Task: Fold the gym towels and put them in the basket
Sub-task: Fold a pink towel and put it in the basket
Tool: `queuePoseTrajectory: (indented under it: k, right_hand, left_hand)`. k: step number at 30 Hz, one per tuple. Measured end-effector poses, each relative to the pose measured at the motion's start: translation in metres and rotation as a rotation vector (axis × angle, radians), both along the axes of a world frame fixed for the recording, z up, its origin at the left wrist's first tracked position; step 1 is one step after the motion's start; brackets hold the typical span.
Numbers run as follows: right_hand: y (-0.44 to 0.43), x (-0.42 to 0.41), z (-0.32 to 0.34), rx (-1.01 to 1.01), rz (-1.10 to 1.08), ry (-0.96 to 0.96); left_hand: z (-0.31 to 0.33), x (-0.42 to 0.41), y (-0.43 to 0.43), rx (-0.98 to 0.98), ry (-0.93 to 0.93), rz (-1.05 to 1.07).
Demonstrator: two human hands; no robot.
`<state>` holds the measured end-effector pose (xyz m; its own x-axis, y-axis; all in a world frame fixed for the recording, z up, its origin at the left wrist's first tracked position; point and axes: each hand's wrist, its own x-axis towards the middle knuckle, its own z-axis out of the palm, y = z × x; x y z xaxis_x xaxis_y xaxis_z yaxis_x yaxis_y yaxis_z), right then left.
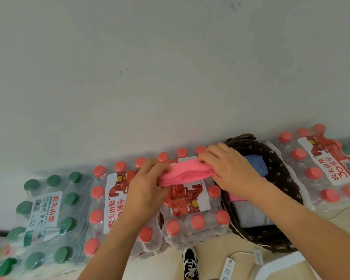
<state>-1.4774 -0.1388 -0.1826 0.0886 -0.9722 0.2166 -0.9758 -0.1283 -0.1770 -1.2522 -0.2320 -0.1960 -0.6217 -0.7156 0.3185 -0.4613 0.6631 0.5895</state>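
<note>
A folded pink towel (pixel 187 172) is held above a pack of red-capped water bottles (pixel 192 217). My left hand (pixel 148 184) grips its left end and my right hand (pixel 228 166) grips its right end. To the right stands a dark brown basket (pixel 279 172) with a flowered lining. Inside it lie a blue towel (pixel 255 164), a grey towel (pixel 251 215) and a strip of another pink towel (pixel 236 197). My right forearm crosses over the basket and hides part of its inside.
Shrink-wrapped packs of bottles line the wall: green-capped ones (pixel 45 215) at the left, red-capped ones (pixel 327 166) at the far right. A shoe (pixel 190 261) and a white power strip (pixel 227 267) lie on the floor below.
</note>
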Motion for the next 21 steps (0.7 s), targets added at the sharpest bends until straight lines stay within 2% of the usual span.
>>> queuePoseTrajectory:
  k: [1, 3, 6, 11, 15, 18, 20, 21]
  right_hand:
    - [0.004, 0.002, -0.008, -0.019, 0.008, 0.058]
    - [0.015, 0.01, -0.024, -0.008, 0.015, 0.105]
    - [0.034, 0.022, -0.033, 0.069, -0.011, -0.005]
    - [0.036, 0.022, -0.012, 0.279, -0.11, -0.234]
    - [0.022, 0.033, -0.015, 0.207, -0.291, -0.298]
    - [0.024, 0.043, -0.034, 0.119, -0.486, -0.537]
    - [0.032, 0.047, -0.043, 0.115, -0.572, -0.763]
    - [0.037, 0.048, -0.045, 0.123, -0.578, -0.83]
  left_hand:
    - [-0.009, 0.004, 0.003, -0.085, -0.033, -0.033]
    - [-0.025, 0.012, 0.01, -0.137, -0.091, -0.066]
    - [-0.032, 0.021, 0.021, -0.04, -0.138, -0.042]
    - [-0.013, 0.017, 0.031, 0.216, -0.174, 0.062]
    - [-0.016, 0.005, 0.031, 0.302, -0.136, 0.237]
    - [-0.024, 0.003, 0.033, 0.492, -0.025, 0.34]
    - [-0.025, 0.006, 0.035, 0.666, 0.025, 0.316]
    - [-0.026, 0.008, 0.036, 0.692, 0.01, 0.282]
